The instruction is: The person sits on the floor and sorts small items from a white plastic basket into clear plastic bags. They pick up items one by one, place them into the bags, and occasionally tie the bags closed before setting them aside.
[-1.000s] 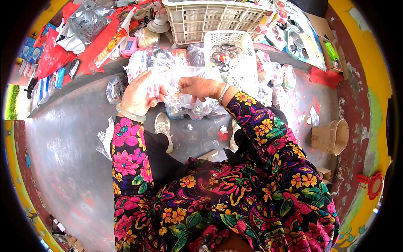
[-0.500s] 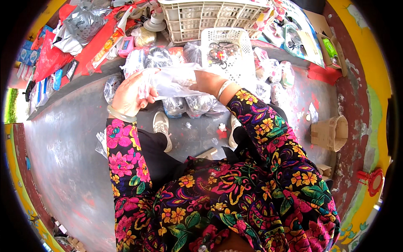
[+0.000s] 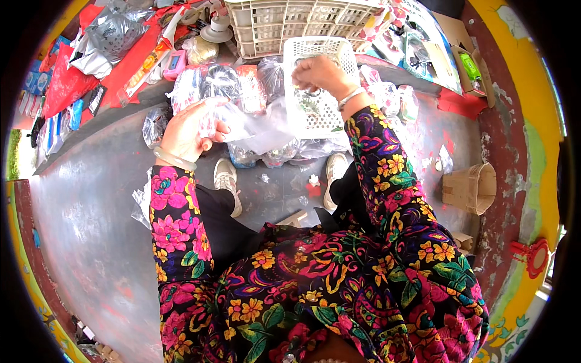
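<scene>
My left hand (image 3: 186,130) pinches the edge of a clear plastic bag (image 3: 269,132), which stretches out toward the right. Between it and the fingers shows a bit of pink and white, too blurred to name. Over the white perforated plastic basket (image 3: 330,124) is my right hand (image 3: 324,74), apart from the bag, its fingers bent together. Whatever those fingers hold, if anything, is hidden. Several small dark, ring-like items (image 3: 310,106) lie in the basket, partly covered by that hand. Filled clear bags (image 3: 221,81) are packed along the basket's left side and below my hands.
A large cream crate (image 3: 272,30) stands behind the basket. More filled bags (image 3: 399,103) sit to the right. A red sheet (image 3: 136,60) with assorted packages covers the ledge at left. An open cardboard box (image 3: 469,189) stands on the floor at right, and my shoes flank the bags.
My right hand has left the plastic bag and moved up and right over the white basket. The left hand keeps hold of the bag, nearly in place.
</scene>
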Available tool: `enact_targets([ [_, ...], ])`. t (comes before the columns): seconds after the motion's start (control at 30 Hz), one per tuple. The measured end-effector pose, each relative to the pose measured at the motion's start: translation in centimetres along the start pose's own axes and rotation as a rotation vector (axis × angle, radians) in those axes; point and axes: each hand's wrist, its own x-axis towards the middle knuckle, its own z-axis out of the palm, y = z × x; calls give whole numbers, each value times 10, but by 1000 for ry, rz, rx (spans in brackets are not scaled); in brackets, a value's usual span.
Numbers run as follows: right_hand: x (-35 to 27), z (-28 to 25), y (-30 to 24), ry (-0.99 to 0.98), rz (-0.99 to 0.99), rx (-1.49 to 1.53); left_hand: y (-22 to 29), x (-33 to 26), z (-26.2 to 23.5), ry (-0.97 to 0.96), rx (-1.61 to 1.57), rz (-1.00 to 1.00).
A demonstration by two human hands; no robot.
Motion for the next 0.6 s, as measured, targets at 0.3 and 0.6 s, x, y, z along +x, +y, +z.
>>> enact_targets([
  [0.3,21,47,91,143,377,-640,-1,-6,-3,10,-35,-26],
  [0.6,17,68,98,51,558,-755,-1,-4,-4,16,-28,-18],
])
